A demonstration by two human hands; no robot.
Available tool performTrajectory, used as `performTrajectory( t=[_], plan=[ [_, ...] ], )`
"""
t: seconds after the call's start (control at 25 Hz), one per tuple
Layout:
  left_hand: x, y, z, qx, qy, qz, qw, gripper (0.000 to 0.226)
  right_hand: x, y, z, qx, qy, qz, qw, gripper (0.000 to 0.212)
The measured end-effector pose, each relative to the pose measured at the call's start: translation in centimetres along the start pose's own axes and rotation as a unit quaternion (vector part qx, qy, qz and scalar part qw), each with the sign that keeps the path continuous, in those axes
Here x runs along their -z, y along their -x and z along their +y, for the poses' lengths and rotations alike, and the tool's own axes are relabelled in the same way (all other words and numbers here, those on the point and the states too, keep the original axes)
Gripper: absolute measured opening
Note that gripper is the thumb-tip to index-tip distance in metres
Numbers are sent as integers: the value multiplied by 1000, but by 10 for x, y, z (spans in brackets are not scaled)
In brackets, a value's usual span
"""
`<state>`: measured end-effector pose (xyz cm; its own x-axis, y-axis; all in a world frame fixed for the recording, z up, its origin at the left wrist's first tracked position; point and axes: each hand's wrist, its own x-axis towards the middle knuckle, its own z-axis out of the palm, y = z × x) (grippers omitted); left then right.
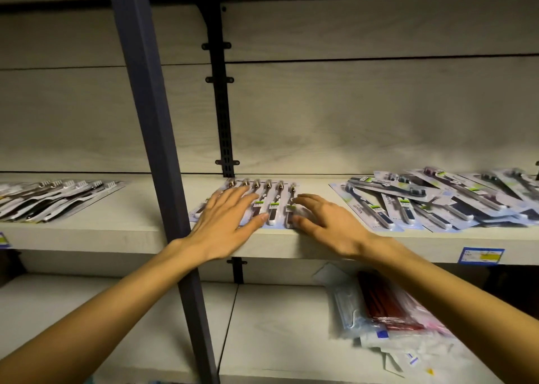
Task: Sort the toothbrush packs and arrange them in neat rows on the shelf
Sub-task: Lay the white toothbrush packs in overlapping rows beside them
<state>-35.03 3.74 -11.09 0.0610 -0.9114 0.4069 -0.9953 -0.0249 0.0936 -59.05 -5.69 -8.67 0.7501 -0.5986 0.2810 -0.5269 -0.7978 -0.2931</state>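
Note:
A row of several toothbrush packs (269, 201) lies side by side on the middle of the pale shelf (271, 245), heads toward the back wall. My left hand (226, 223) lies flat on the left packs with straight spread fingers. My right hand (326, 223) rests on the right end of the row, fingers slightly bent, touching the last pack. A loose overlapping heap of toothbrush packs (437, 199) covers the shelf to the right. Another fanned group of packs (55, 198) lies on the shelf at far left.
A dark blue upright post (157, 150) crosses in front of the shelf left of my hands. A black slotted bracket (223, 106) runs up the back wall. On the lower shelf lie plastic-wrapped packets (388, 313). A blue price label (480, 255) sticks to the shelf edge.

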Motion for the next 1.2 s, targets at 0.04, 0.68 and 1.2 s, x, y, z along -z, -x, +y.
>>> performTrajectory(
  t=[0.04,0.68,1.2],
  plan=[
    [-2,2,2,-20,3,1,1000,78,-1,4,3,-8,17,-1,1000,53],
    [0,-20,3,169,-31,-133,976,110,-17,-33,-1,-29,40,-54,997,55],
    [2,-17,4,194,-51,-130,971,105,-27,-43,-4,-27,33,-45,998,41]
  ],
)
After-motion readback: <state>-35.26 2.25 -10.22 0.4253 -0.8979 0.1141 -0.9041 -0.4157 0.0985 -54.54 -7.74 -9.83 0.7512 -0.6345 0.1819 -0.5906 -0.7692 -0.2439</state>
